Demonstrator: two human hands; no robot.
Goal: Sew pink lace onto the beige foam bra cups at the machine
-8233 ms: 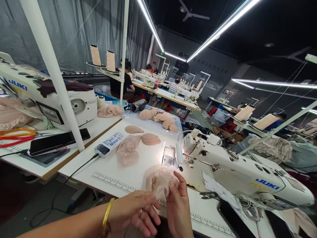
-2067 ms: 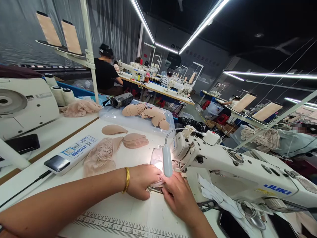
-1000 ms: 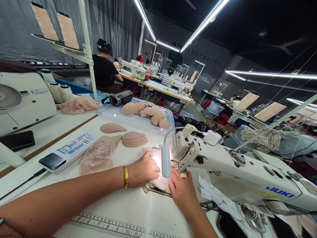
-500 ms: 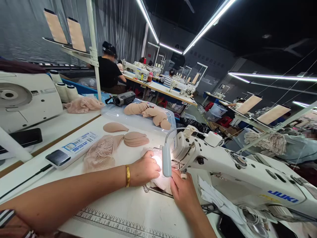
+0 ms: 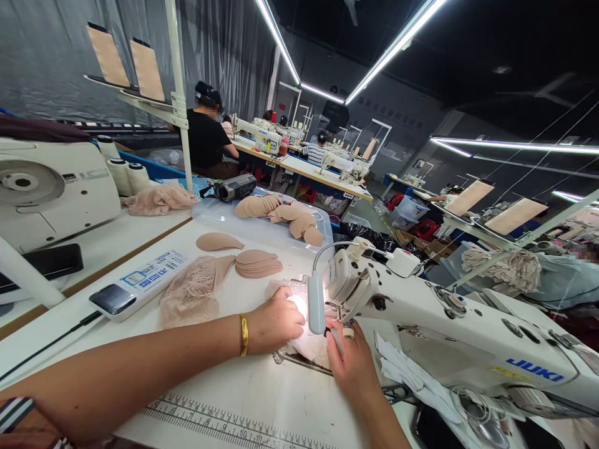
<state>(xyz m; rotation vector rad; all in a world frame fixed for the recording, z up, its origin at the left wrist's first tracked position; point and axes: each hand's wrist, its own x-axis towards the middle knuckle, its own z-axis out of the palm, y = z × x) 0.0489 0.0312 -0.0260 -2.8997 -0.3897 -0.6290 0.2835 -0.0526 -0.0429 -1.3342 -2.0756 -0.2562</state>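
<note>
Pale lace fabric [image 5: 309,346] lies under the needle area of the white sewing machine [image 5: 402,312], brightly lit by a small grey lamp [image 5: 317,305]. My left hand [image 5: 276,323], with a gold bracelet at the wrist, is closed on the fabric left of the needle, fingers curled down. Right of the lamp, my right hand [image 5: 353,362] has thumb and forefinger drawn together beside the presser area. A small dark thing shows at those fingertips, too small to name. The lamp hides the needle and part of the fabric.
Beige teardrop pads [image 5: 257,263] and a lace piece [image 5: 191,290] lie left of the machine. Behind them a clear plastic sheet [image 5: 210,215] bears more pads. A power bank [image 5: 135,287] with a cable lies at left. A co-worker [image 5: 206,134] sits beyond.
My right hand's fingers have lifted from the fabric and come together, with a small dark thing now showing at their tips. My left hand stays almost in place on the fabric.
</note>
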